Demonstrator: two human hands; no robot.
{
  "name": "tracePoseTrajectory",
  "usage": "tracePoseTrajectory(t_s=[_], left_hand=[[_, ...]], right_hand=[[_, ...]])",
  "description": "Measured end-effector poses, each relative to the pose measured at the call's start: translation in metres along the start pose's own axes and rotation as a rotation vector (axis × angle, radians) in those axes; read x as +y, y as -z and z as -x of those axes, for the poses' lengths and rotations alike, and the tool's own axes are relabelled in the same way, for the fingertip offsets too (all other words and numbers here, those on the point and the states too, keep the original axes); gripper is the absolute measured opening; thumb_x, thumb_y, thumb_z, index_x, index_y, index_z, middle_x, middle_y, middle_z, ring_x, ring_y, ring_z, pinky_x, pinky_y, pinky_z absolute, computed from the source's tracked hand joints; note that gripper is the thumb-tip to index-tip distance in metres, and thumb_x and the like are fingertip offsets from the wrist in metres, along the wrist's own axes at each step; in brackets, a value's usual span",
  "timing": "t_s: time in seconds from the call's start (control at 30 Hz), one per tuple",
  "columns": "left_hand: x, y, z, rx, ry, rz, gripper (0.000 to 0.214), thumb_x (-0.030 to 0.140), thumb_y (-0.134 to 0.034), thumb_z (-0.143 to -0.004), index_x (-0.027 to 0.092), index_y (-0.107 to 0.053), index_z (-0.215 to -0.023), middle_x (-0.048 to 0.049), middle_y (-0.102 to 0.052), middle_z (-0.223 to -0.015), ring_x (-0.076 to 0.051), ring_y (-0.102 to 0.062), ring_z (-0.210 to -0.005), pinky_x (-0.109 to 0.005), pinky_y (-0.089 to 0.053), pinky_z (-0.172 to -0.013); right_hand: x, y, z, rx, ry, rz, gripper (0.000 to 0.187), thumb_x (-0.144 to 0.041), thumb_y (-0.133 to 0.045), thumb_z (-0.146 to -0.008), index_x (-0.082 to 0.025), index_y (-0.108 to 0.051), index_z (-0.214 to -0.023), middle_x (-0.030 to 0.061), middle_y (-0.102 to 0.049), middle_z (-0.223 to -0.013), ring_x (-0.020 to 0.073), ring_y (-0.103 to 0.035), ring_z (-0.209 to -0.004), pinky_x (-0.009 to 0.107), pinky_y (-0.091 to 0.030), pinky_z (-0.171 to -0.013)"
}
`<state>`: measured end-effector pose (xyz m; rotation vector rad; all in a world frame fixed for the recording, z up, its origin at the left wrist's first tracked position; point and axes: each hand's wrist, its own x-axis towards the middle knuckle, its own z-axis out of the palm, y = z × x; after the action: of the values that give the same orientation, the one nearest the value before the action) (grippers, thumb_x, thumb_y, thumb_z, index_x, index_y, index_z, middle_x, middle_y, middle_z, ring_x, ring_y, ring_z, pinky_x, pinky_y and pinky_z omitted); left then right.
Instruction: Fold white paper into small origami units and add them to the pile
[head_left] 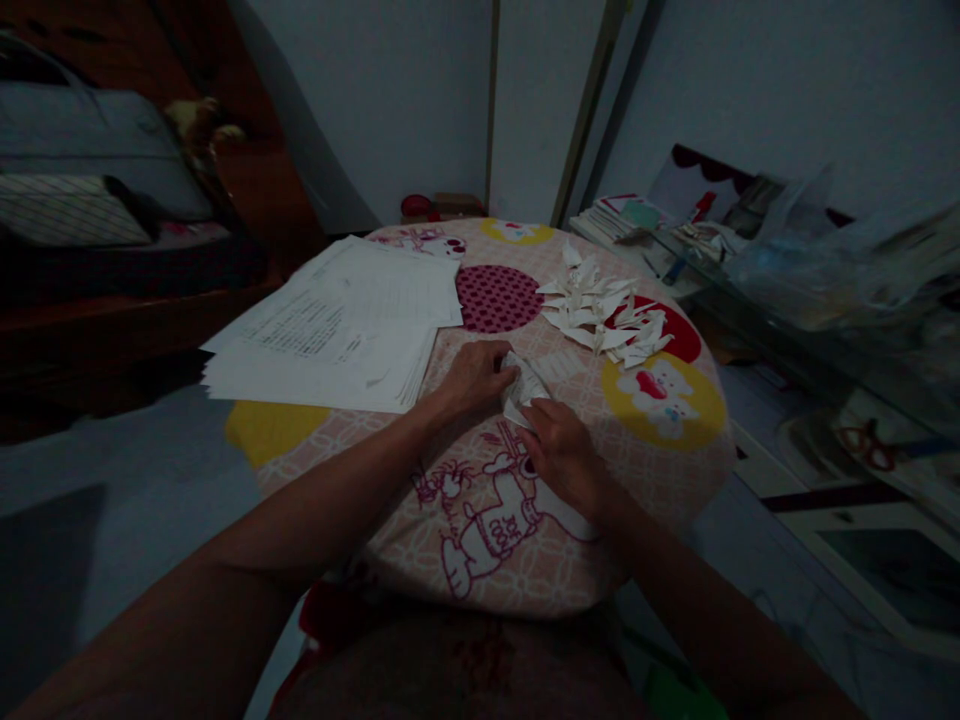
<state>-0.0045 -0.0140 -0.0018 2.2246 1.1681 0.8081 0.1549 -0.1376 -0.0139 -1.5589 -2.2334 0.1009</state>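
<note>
A small folded piece of white paper (528, 385) lies between my two hands near the middle of the round table. My left hand (480, 375) pinches its upper left end, fingers curled in. At the lower right end, my right hand (561, 445) grips the same paper between thumb and fingers. Beyond my right hand is a pile of folded white paper pieces with pointed ends (600, 305). A thick stack of printed sheets (337, 330) spreads out to the left of my left hand. Faintly printed paper (562, 365) seems to lie flat just behind the folded piece.
The patterned tablecloth (480, 560) covers the round table. Close on the right stands a glass-topped desk (787, 330) with books (611, 215) and clear plastic bags (840, 250). Red-handled scissors (866, 445) lie on its lower shelf. A grey bag (97, 140) is at the far left.
</note>
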Motion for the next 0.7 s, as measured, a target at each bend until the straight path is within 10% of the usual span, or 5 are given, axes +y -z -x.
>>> tracePoseTrajectory(t_s=[0.43,0.7], left_hand=[[0.006,0.002,-0.004,-0.054,0.032,-0.027,0.027,0.032,-0.054,-0.085,0.019,-0.051,-0.062,0.0020,-0.047,-0.058,-0.014,-0.040,-0.059,-0.030,-0.024,-0.059],[0.004,0.001,-0.007,-0.047,0.012,-0.074,0.033,0.030,-0.053,-0.087,0.019,-0.047,-0.057,0.0018,-0.043,-0.054,-0.013,-0.037,-0.056,-0.031,-0.020,-0.058]], right_hand=[[-0.002,-0.007,-0.006,-0.053,-0.079,0.043,0.028,-0.026,-0.054,-0.097,-0.015,-0.067,-0.119,0.0168,-0.063,-0.132,0.0300,-0.055,-0.118,0.045,-0.044,-0.106],[-0.004,0.003,-0.024,-0.078,-0.183,-0.052,0.018,-0.019,-0.058,-0.092,-0.014,-0.074,-0.097,0.0112,-0.071,-0.098,0.0227,-0.063,-0.093,0.032,-0.047,-0.086]])
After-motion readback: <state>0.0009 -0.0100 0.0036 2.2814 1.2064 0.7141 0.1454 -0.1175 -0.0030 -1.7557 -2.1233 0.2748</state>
